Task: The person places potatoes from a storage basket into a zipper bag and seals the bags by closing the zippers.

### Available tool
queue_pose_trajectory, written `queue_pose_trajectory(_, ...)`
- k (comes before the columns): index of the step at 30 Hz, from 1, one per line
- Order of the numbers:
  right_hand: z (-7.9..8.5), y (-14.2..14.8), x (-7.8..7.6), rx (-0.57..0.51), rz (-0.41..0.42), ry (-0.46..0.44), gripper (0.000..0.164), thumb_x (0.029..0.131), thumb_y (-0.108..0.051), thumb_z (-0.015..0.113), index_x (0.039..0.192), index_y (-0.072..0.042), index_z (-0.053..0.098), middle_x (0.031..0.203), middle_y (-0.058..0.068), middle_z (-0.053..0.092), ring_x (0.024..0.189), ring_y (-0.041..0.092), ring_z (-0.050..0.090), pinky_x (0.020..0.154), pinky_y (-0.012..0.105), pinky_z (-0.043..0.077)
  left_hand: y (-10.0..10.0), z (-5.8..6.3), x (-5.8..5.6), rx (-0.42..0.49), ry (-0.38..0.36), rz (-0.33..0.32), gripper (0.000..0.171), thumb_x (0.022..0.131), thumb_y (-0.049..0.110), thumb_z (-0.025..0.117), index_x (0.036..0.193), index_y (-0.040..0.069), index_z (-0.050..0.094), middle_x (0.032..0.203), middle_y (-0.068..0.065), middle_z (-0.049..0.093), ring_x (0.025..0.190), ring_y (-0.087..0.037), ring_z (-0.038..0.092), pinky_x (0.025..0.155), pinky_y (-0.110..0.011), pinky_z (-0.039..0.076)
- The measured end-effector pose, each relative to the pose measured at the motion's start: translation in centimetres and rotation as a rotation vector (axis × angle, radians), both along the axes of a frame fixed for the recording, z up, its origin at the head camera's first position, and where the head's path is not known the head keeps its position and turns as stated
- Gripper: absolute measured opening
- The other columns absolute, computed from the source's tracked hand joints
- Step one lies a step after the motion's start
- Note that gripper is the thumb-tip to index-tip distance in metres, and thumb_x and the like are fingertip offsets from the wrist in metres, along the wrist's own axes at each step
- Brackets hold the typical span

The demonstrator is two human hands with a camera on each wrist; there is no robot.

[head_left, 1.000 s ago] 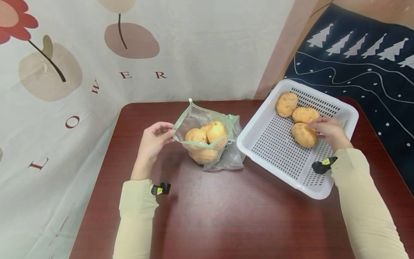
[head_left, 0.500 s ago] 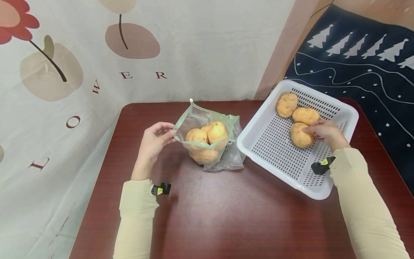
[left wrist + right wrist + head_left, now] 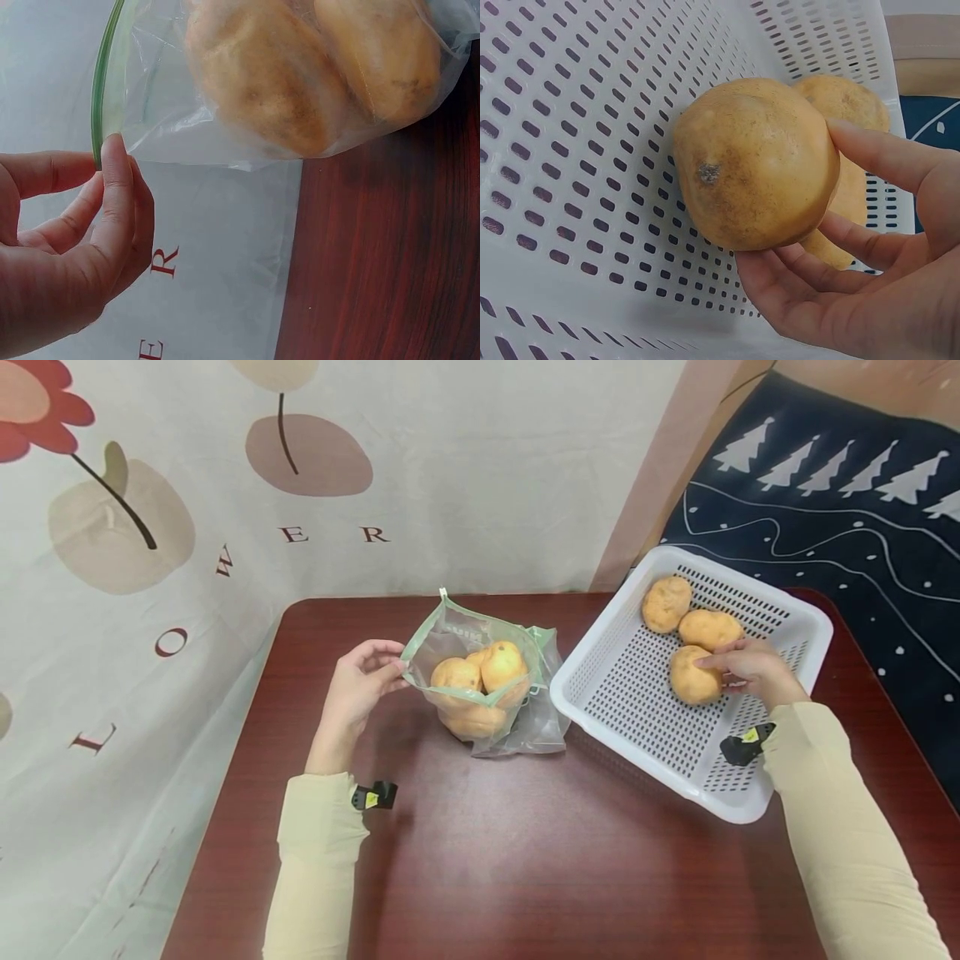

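Note:
My left hand point(image 3: 358, 687) pinches the green-edged rim of a clear zip bag point(image 3: 169, 124) between thumb and fingers. Several potatoes point(image 3: 501, 666) lie inside the bag, which stands with its mouth spread. Over at the white basket point(image 3: 637, 758), my right hand point(image 3: 759, 670) grips a potato point(image 3: 754, 165), thumb on one side and fingers curled under the other. Two more potatoes rest in the basket behind it: an oblong potato point(image 3: 709, 629) close to the fingers and a rounder potato point(image 3: 667, 604) near the far-left wall.
A flat clear bag point(image 3: 536, 735) lies beside and partly behind the filled one, close to the basket's left corner. Everything stands on a dark red wooden table point(image 3: 495, 860). A pale printed curtain point(image 3: 480, 468) hangs along the back edge, with a navy cloth point(image 3: 817, 518) at the right.
The right-hand fingers have closed round the nearest potato, and it has shifted slightly left, away from the oblong one. The left hand and the bag have stayed in place.

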State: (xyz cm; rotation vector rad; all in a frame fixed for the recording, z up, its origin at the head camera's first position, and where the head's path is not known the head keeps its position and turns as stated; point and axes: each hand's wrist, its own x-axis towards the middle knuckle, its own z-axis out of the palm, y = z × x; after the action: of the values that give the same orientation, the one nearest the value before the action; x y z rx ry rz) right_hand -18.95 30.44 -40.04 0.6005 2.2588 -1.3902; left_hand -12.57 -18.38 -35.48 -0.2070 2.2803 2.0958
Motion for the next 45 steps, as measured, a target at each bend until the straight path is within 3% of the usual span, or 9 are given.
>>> queue_pose_trajectory(7,0.6,-0.3,0.0,-0.007,0.016,0.007,0.051,0.079,-0.024,0.072,0.112,0.0,0.042,0.105,0.011,0.038,0.082,0.02,0.045,0.075,0.036,0.052,0.2,0.1,-0.3,-0.049,-0.008,-0.001,0.022,0.086,-0.001,0.059,0.106,-0.007,0.055,0.079,-0.003,0.056,0.067,-0.009,0.057,0.066,-0.024,0.055)
queue_pose_trajectory(12,2.1,-1.1,-0.4,0.012,0.066,0.09,0.066,0.079,-0.031,0.071,0.123,0.003,0.036,0.108,0.011,0.039,0.082,0.018,0.048,0.078,0.036,0.052,0.2,0.1,-0.3,-0.048,0.008,-0.001,0.021,0.084,-0.005,0.06,0.104,-0.008,0.055,0.075,-0.001,0.055,0.066,-0.008,0.057,0.067,-0.026,0.056)
queue_pose_trajectory(17,4.1,-2.7,-0.8,-0.065,0.089,0.168,0.056,0.079,-0.03,0.071,0.119,-0.004,0.041,0.113,0.007,0.039,0.082,0.011,0.052,0.075,0.029,0.053,0.2,0.1,-0.3,-0.061,0.01,-0.004,0.021,0.084,-0.006,0.059,0.104,-0.01,0.055,0.076,-0.001,0.055,0.068,-0.008,0.057,0.068,-0.025,0.056)
queue_pose_trajectory(21,5.9,-4.3,-1.2,-0.139,0.117,0.182,0.05,0.08,-0.027,0.071,0.117,-0.009,0.043,0.114,0.006,0.039,0.078,0.008,0.057,0.072,0.023,0.053,0.3,0.0,-0.3,-0.054,0.007,-0.004,0.02,0.085,-0.006,0.058,0.104,-0.011,0.054,0.076,-0.002,0.054,0.067,-0.008,0.057,0.066,-0.023,0.055)
queue_pose_trajectory(33,9.9,-10.6,-2.3,-0.162,0.266,0.282,0.054,0.078,-0.018,0.073,0.121,-0.004,0.044,0.104,0.011,0.049,0.073,0.014,0.057,0.061,0.02,0.053,0.4,0.3,-0.4,-0.038,-0.036,0.003,0.013,0.084,-0.005,0.059,0.095,-0.007,0.053,0.075,-0.003,0.054,0.066,-0.008,0.059,0.066,-0.027,0.056)
queue_pose_trajectory(41,10.7,-14.2,-2.6,-0.214,0.327,0.319,0.051,0.079,-0.009,0.071,0.121,-0.001,0.044,0.101,0.01,0.049,0.085,0.017,0.055,0.069,0.027,0.055,0.2,0.2,-0.5,-0.032,-0.046,-0.013,0.028,0.084,-0.01,0.054,0.112,-0.008,0.054,0.077,-0.009,0.055,0.067,-0.011,0.061,0.07,-0.034,0.055)
queue_pose_trajectory(45,10.5,-15.9,-2.7,-0.252,0.342,0.325,0.048,0.079,-0.006,0.07,0.119,-0.001,0.046,0.097,0.01,0.052,0.081,0.015,0.056,0.066,0.026,0.054,0.3,0.2,-0.5,-0.038,-0.039,-0.026,0.027,0.085,-0.01,0.052,0.111,-0.01,0.054,0.081,-0.011,0.052,0.069,-0.012,0.061,0.068,-0.031,0.056)
